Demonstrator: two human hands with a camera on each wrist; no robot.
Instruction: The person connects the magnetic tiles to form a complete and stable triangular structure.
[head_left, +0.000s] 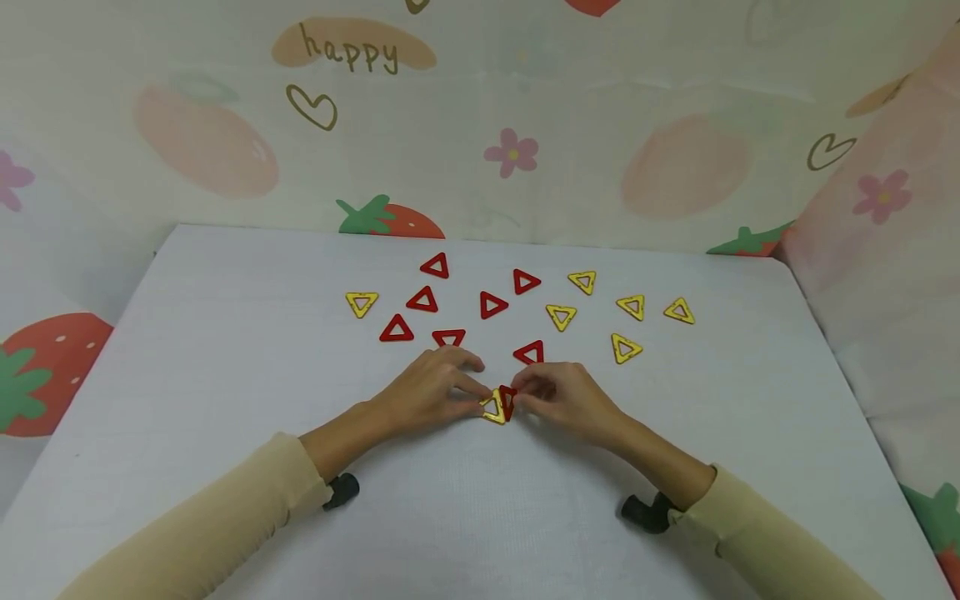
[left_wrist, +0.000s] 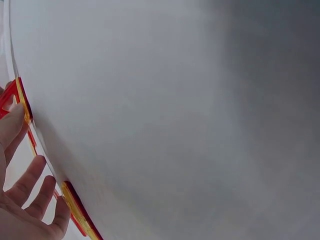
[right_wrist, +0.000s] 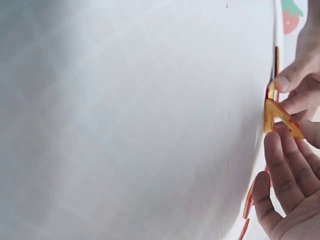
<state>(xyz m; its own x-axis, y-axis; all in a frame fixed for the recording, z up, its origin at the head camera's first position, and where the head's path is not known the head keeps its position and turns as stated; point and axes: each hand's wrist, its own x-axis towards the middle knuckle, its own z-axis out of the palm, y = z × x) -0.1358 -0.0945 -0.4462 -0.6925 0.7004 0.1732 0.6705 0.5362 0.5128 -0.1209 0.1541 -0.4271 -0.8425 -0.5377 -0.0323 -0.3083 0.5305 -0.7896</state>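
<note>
In the head view, my left hand (head_left: 431, 387) pinches a yellow hollow triangle tile (head_left: 491, 417) low on the white table, thumb and index finger at its left side. Beside it, my right hand (head_left: 573, 400) pinches a red hollow triangle tile (head_left: 507, 389), which is tilted up and close against the yellow one. From the right wrist, that tilted tile shows a yellow face (right_wrist: 269, 116) with red edging. In the left wrist view, the other fingers of the left hand (left_wrist: 22, 210) are spread loosely. Whether the two tiles touch, I cannot tell.
Beyond the hands lie several red triangles (head_left: 396, 337) and several yellow triangles (head_left: 561, 323), scattered flat. One red triangle (head_left: 448, 335) lies by the left fingers, another (head_left: 531, 346) beyond the right hand. A patterned cloth (head_left: 420, 150) hangs behind the white table (head_left: 262, 350).
</note>
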